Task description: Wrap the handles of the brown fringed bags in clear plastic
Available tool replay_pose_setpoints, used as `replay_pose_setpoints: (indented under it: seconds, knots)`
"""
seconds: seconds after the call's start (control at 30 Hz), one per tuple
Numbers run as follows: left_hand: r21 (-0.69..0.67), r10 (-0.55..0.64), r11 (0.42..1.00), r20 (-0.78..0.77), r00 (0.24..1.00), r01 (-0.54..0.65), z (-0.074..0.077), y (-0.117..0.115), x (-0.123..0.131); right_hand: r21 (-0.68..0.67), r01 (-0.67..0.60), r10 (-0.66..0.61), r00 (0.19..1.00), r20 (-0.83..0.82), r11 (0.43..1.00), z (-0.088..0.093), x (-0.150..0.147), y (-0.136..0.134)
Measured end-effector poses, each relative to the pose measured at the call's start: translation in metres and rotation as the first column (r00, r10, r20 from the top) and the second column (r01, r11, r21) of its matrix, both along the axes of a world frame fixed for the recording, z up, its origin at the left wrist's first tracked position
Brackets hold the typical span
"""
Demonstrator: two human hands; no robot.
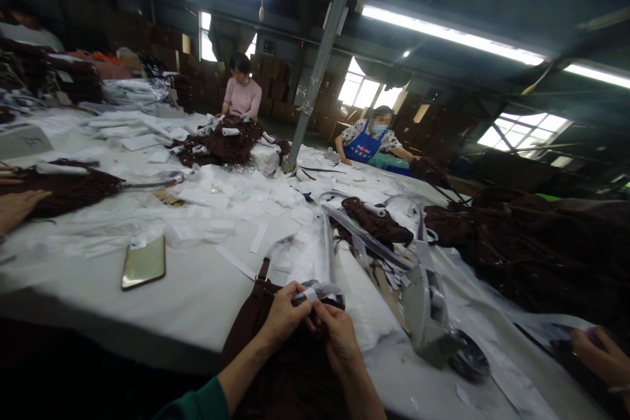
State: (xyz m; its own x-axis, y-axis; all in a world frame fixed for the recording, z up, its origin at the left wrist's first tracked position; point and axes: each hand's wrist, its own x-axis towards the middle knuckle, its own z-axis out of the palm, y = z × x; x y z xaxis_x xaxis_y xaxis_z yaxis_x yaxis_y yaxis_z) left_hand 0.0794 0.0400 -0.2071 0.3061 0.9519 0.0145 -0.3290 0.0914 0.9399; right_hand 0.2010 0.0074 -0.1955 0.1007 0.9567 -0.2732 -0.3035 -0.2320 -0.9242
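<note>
A dark brown bag (249, 318) hangs at the table's near edge in front of me, its lower part in shadow. A metal ring and a short strap (264, 269) show at its upper left. My left hand (285, 312) pinches a wrapped bag handle (322, 290), covered in clear or whitish film, with a small white piece at the fingertips. My right hand (337, 331) is closed on the same wrapped handle, its fingertips close to those of my left hand. Exactly what lies between the right fingertips is hidden.
A phone (144, 262) lies to the left. At right stand a grey tape dispenser (428, 312) and a brown bag (377, 220). White paper scraps (236, 200) litter the table. Co-workers' hands show at both edges, and two people (241, 92) work across the table by a slanting pole (322, 59).
</note>
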Motion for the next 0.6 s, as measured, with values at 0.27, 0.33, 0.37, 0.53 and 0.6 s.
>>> replay_pose_setpoints:
  seconds: [0.27,0.33,0.37,0.53,0.6]
  knots:
    - [-0.054,-0.147,0.987,0.062,0.987,0.151,-0.002,0.007,-0.008,0.066,0.123,-0.136,0.955,0.265,0.99,-0.013,-0.007,0.004]
    - [-0.069,-0.152,0.985,0.092,0.984,0.159,-0.004,0.012,-0.01,0.117,0.138,-0.173,0.905,0.388,0.983,-0.016,-0.011,0.009]
    - [-0.08,-0.152,0.983,0.126,0.98,0.163,-0.005,0.014,-0.011,0.141,0.14,-0.189,0.88,0.437,0.98,-0.017,-0.012,0.011]
    - [-0.149,-0.157,0.968,0.26,0.953,0.2,-0.012,0.022,-0.013,0.244,0.063,-0.199,0.782,0.591,0.968,-0.011,-0.012,0.02]
    - [-0.164,-0.153,0.965,0.288,0.945,0.206,-0.012,0.024,-0.013,0.274,-0.003,-0.179,0.751,0.636,0.962,-0.008,-0.01,0.02]
